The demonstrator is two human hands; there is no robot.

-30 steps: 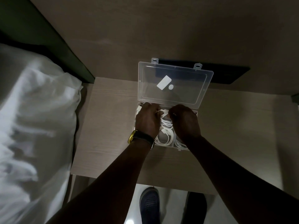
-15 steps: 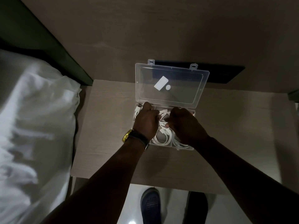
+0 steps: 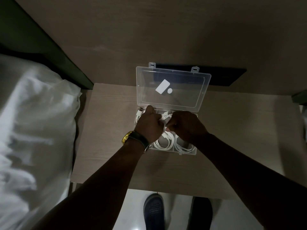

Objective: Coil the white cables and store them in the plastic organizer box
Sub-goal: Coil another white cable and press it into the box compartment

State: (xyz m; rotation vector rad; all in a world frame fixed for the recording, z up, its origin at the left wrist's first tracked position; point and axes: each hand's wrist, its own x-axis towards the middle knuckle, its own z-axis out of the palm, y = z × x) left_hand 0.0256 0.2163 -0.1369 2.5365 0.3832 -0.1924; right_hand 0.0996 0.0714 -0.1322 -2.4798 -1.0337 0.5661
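White cables (image 3: 163, 143): several coils are stored in the plastic organizer box (image 3: 186, 151), two of which can be counted plainly in the near compartments, one at centre and one (image 3: 183, 147) to its right; further strands are seen in the far-left compartment (image 3: 139, 113) and between the hands, their number not discernible.

Bedding (image 3: 33, 130), white: one mass, at far left.

Table (image 3: 108, 130), pale wood: one; the box is placed on it toward the far edge.

Wristwatch (image 3: 131, 138), gold case, dark strap: one, worn on the left wrist.

Left hand (image 3: 149, 125): closed in a fist over the box's left part, white cable being gripped at its inner side.

Lid (image 3: 172, 87), clear: one, raised open at the back, bearing two white stickers, one rectangular (image 3: 162, 86) and one round (image 3: 169, 90).

Right hand (image 3: 186, 125): fingers curled shut, white cable pinched beside the left hand.

Shoes (image 3: 154, 211): two, dark, below the table's near edge.

Change noted against half a second earlier: both hands are kept at the same spot over the box; the lid and coils are unmoved.
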